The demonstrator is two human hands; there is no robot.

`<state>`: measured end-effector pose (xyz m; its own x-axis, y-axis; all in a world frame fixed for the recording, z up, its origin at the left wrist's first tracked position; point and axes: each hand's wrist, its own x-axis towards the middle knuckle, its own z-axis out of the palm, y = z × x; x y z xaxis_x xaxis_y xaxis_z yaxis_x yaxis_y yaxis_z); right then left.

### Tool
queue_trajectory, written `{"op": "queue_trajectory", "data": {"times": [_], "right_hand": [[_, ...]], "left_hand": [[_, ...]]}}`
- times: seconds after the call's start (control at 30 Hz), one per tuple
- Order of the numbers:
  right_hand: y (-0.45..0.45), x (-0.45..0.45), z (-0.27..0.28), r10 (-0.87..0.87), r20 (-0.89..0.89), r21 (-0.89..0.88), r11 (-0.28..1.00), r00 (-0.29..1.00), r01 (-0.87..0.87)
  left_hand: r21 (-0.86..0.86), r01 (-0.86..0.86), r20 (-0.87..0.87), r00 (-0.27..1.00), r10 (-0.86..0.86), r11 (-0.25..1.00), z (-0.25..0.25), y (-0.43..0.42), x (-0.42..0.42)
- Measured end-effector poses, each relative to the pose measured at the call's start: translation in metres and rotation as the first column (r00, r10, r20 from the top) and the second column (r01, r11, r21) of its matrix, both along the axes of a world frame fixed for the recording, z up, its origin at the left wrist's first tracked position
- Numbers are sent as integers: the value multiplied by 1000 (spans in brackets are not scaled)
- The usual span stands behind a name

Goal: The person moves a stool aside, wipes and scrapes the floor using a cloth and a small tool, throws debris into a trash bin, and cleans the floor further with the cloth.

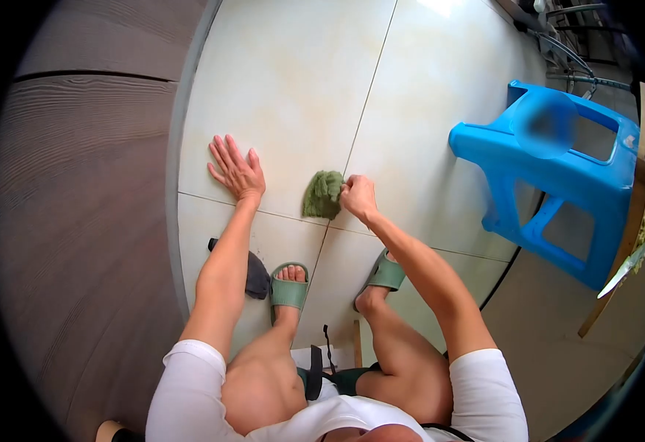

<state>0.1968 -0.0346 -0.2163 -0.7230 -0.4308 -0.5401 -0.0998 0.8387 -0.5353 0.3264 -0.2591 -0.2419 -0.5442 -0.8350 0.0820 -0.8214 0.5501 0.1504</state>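
My left hand (237, 173) lies flat on the pale floor tile (285, 96), fingers spread, with nothing in it. My right hand (358, 197) is closed on one edge of a crumpled green cloth (323, 194), which rests on the floor near where the tile joints cross. Partly hidden behind my left forearm is a dark grey object (257, 276); its kind I cannot make out. Both my feet, in green slippers (289, 293), stand on the tiles below the hands.
A blue plastic stool (514, 136) stands to the right. Beyond it, a wooden board (635, 206) carries chopped green bits and a knife (624, 269). Brown wood-grain panelling (94, 184) runs along the left, with a grey edge strip (177, 162). Metal tubing (569, 51) shows at the upper right.
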Motion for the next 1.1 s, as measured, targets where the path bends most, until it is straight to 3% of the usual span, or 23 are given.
{"op": "queue_trajectory", "data": {"times": [0.17, 0.27, 0.3, 0.4, 0.47, 0.5, 0.6, 0.7, 0.77, 0.83, 0.9, 1.0, 1.03, 1.1], "right_hand": [[-30, -52, 12, -173, 134, 33, 985, 976, 170], [-4, -10, -11, 55, -13, 40, 998, 998, -55], [3, 5, -6, 92, 13, 32, 995, 996, -93], [2, -9, -20, 65, 9, 41, 997, 998, -66], [-21, -49, -26, -61, -63, -15, 998, 996, 60], [-30, -64, -11, -132, 70, 15, 991, 989, 131], [-26, -51, -10, -87, -101, -25, 996, 991, 85], [-5, -14, 3, 19, 120, 22, 1000, 993, -21], [14, 25, 0, 36, 134, -1, 999, 990, -36], [28, 53, 6, 83, 255, -17, 997, 963, -81], [41, 82, 5, 155, 184, 34, 986, 971, -164], [63, 86, 4, 110, 377, -3, 993, 920, -118], [58, 69, 37, -7, 525, 29, 1000, 851, -10], [72, 60, 47, -43, 515, -18, 998, 856, 60]], "left_hand": [[-11, 19, -12, 1000, -19, 1000, -1, 2, 5], [-5, 20, -13, 1000, -20, 1000, 0, 0, -1], [-4, 15, -17, 1000, -15, 1000, -1, 0, -1], [6, 19, -10, 1000, -19, 1000, -3, -1, 4], [11, 16, 1, 1000, -16, 1000, -1, 2, 7], [3, 16, 1, 1000, -16, 1000, -1, 0, 5], [3, 4, 2, 1000, -4, 1000, -4, 5, 4], [-4, 10, -4, 1000, -10, 1000, -3, 2, 6], [-10, 16, -12, 1000, -16, 1000, -2, 2, 5], [-19, 18, -9, 1000, -19, 1000, -2, 2, 5], [-12, 13, -4, 1000, -13, 1000, -5, 2, 7], [-14, 2, 9, 1000, -2, 1000, -7, 0, 6], [-13, 0, 16, 1000, 0, 1000, -8, 1, 7], [18, -4, -1, 1000, 4, 1000, -8, 1, 8]]}}
